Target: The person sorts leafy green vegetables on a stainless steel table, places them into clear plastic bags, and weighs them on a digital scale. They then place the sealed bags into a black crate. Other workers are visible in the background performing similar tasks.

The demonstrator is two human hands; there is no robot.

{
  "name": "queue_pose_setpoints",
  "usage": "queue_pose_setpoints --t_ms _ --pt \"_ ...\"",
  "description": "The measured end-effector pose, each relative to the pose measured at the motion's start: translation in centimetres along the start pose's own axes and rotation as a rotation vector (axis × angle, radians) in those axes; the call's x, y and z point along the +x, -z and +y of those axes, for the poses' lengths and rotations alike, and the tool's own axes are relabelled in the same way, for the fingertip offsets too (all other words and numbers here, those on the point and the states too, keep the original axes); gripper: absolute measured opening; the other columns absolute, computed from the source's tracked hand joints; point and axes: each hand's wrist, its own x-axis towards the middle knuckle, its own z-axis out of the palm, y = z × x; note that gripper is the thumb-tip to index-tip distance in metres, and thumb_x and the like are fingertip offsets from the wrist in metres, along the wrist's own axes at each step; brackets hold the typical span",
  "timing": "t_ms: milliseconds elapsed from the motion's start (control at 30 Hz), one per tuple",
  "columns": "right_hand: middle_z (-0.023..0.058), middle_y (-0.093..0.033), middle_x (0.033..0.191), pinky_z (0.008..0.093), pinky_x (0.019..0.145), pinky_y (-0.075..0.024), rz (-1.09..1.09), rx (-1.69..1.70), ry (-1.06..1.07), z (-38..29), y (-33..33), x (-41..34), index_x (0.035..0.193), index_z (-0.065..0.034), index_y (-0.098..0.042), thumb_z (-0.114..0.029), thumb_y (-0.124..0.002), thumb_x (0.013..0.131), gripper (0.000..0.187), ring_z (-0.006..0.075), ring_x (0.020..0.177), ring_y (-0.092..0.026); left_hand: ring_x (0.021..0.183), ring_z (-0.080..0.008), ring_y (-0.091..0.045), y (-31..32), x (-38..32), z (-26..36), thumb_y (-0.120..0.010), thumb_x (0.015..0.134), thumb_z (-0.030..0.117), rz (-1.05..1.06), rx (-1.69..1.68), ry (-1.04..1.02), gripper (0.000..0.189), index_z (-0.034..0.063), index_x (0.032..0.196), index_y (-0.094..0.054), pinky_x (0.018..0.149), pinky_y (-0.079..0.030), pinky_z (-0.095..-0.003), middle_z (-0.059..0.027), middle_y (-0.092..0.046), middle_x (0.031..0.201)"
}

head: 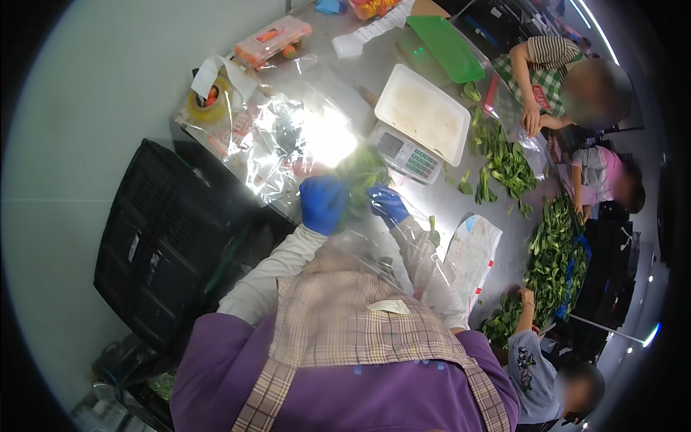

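Observation:
A bunch of leafy greens [360, 175] sits in a transparent plastic bag [353, 248] in front of my chest. My left hand [324, 204], in a blue glove, is closed at the left side of the bunch, gripping the bag. On the other side, my right hand [388, 206] pinches the plastic film, its blue glove partly behind the film. The film trails down over my right sleeve. Glare and blur hide where the bag's mouth lies. Just beyond my hands stands a digital scale [407, 154] bearing a stained white plastic tray [424, 110].
Plastic film [275, 146] and a tape roll [208, 102] lie left on the metal table [513, 237]. Loose greens [507, 162] and a white bag [472, 254] lie right. Black crates [162, 243] stand left. Several people work along the right, near a greens pile [556, 254].

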Motion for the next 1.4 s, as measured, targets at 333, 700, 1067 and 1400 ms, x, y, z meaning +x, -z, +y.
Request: queue_pose_setpoints --t_ms 333,700,1067,1400 --pt "0.0074 -0.064 0.082 0.0301 0.063 -0.0496 0.291 -0.553 0.468 0.9 -4.1 1.8 0.091 -0.0041 -0.062 -0.011 -0.072 0.077 0.018 0.0164 0.072 -0.062 0.088 -0.0284 -0.060 -0.6 -1.0 -0.6 -0.072 0.074 0.004 -0.064 0.018 0.022 0.019 0.0061 0.093 -0.068 0.081 -0.045 -0.0374 -0.0081 -0.065 0.094" --pt "0.0119 -0.062 0.113 0.0289 0.088 -0.0534 0.061 -0.086 0.239 -1.0 -0.8 -3.1 0.126 -0.0007 -0.049 -0.015 -0.048 0.099 0.031 0.0194 0.100 -0.062 0.088 -0.0270 -0.061 -1.9 -2.1 -1.8 -0.071 0.075 0.003 0.006 -0.005 -0.006 0.020 0.0069 0.095 -0.068 0.081 -0.046 -0.0365 -0.0075 -0.066 0.096" --pt "0.0114 -0.064 0.106 0.0286 0.078 -0.0533 0.105 0.183 0.243 2.4 -0.7 3.6 0.120 -0.0007 -0.056 -0.020 -0.056 0.092 0.033 0.0207 0.092 -0.063 0.088 -0.0263 -0.060 -0.8 -1.5 -0.2 -0.072 0.074 0.004 -0.060 0.009 -0.037 0.022 0.0068 0.095 -0.070 0.081 -0.045 -0.0363 -0.0073 -0.066 0.099" --pt "0.0158 -0.066 0.096 0.0363 0.072 -0.0514 0.261 -1.104 0.390 3.4 0.9 1.0 0.109 -0.0081 -0.065 -0.009 -0.060 0.085 0.024 0.0320 0.087 -0.065 0.078 -0.0254 -0.062 3.3 -4.4 -0.9 -0.074 0.077 0.015 0.019 -0.060 0.471 0.016 0.0047 0.089 -0.070 0.073 -0.048 -0.0348 -0.0111 -0.066 0.084"
